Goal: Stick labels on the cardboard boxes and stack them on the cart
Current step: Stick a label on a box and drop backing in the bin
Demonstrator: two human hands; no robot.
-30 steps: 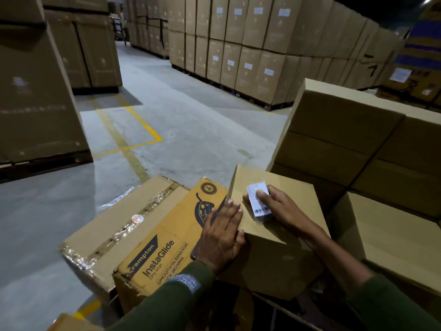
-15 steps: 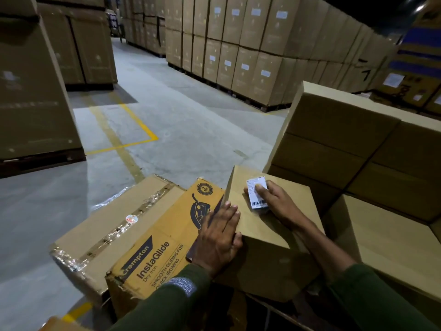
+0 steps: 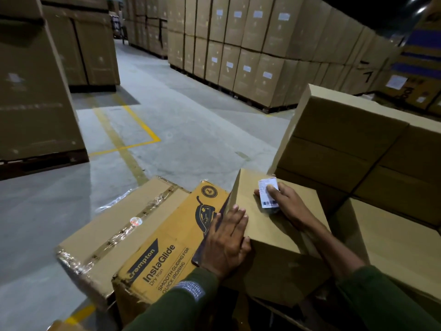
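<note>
A plain cardboard box [image 3: 274, 237] lies tilted in front of me. My left hand [image 3: 226, 240] rests flat on its left edge, fingers draped over the top face. My right hand [image 3: 291, 206] is on the top face near the far corner, with thumb and fingers on a small white barcode label [image 3: 265, 199]. The label lies against the box top; its lower edge looks slightly raised. Both sleeves are dark green. No cart is recognisable in view.
A yellow Crompton InstaGlide iron box [image 3: 167, 247] and a taped brown box [image 3: 114, 235] lie to the left. Plain stacked boxes [image 3: 346, 144] rise on the right, another box [image 3: 393, 247] below them. Palletised cartons [image 3: 238, 56] line the aisle; grey floor with yellow lines [image 3: 119, 142].
Both hands stay on the plain box. The right hand's fingers have shifted slightly over the label. The view has drifted a little.
</note>
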